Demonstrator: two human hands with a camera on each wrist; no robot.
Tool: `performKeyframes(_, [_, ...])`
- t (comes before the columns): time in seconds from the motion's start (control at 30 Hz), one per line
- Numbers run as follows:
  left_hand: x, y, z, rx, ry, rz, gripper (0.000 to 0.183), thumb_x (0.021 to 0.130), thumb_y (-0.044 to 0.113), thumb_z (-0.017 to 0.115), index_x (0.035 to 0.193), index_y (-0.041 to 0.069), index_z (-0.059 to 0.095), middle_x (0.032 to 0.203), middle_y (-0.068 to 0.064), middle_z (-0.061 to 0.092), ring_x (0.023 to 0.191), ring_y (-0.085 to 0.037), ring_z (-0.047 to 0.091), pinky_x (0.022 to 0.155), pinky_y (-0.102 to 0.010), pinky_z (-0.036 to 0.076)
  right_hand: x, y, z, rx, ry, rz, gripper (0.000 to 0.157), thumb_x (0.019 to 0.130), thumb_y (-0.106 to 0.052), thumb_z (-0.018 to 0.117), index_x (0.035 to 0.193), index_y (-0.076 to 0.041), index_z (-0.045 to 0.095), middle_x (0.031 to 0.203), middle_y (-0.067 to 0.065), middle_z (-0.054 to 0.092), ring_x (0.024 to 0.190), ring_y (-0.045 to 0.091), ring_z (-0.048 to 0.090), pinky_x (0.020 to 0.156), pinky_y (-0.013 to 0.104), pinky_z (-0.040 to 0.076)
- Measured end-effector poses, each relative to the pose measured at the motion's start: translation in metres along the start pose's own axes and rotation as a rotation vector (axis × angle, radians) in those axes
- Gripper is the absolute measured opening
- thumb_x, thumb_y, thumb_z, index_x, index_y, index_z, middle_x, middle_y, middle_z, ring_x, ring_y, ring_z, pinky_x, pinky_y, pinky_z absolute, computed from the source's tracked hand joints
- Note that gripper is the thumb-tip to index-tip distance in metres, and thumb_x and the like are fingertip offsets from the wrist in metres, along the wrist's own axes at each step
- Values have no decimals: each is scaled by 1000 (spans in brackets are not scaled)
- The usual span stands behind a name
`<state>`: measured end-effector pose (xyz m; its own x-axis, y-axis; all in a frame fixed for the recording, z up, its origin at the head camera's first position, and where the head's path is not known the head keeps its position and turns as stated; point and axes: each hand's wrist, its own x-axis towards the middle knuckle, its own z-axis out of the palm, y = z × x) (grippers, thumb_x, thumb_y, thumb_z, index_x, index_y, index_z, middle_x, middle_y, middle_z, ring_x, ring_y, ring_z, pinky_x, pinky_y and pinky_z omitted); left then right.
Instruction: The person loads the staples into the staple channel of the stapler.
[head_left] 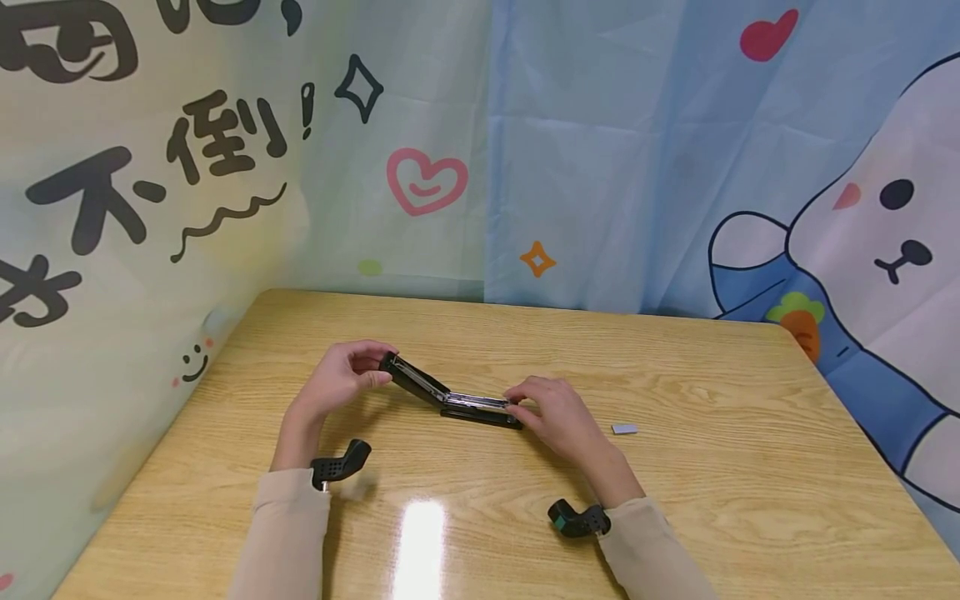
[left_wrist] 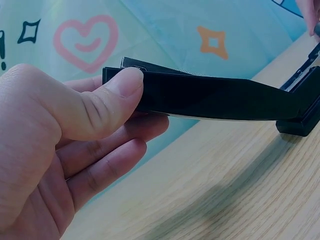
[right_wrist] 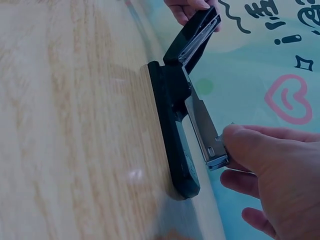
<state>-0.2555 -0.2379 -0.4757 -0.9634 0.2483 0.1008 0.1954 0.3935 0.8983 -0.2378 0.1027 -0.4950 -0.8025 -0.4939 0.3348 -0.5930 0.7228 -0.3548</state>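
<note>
A black stapler (head_left: 480, 415) lies opened out on the table, its top cover swung far back to the left. My left hand (head_left: 339, 382) holds the free end of that cover (left_wrist: 210, 97), thumb on the near side and fingers behind. On the other side, my right hand (head_left: 557, 414) pinches the tip of the silver staple magazine (right_wrist: 202, 125) between thumb and index finger. The magazine stands tilted up from the black base (right_wrist: 172, 145), which rests on the tabletop. A small grey staple strip (head_left: 624, 429) lies right of my right hand.
The wood-grain table (head_left: 712, 500) reaches back to a printed cloth curtain (head_left: 585, 150), with more cloth along the left side. Each wrist carries a small black camera, one on the left (head_left: 341, 463) and one on the right (head_left: 579, 518).
</note>
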Motion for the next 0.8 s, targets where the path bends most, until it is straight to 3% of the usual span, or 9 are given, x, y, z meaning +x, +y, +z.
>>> performKeyframes(0.53, [1, 1, 1, -29, -4, 18, 35, 83, 4, 71, 117, 2, 63, 102, -17, 67, 87, -18, 64, 74, -28, 56, 0, 1, 11, 29, 53, -39, 14, 91, -23, 65, 101, -21, 73, 91, -10, 66, 82, 6, 60, 78, 34, 50])
performKeyframes(0.8, [0, 3, 0, -5, 0, 6, 34, 84, 6, 71, 117, 4, 64, 103, -15, 67, 89, -22, 64, 75, -28, 55, 1, 0, 12, 38, 25, -32, 15, 92, -24, 63, 103, -21, 73, 93, -10, 65, 79, 4, 59, 73, 28, 50])
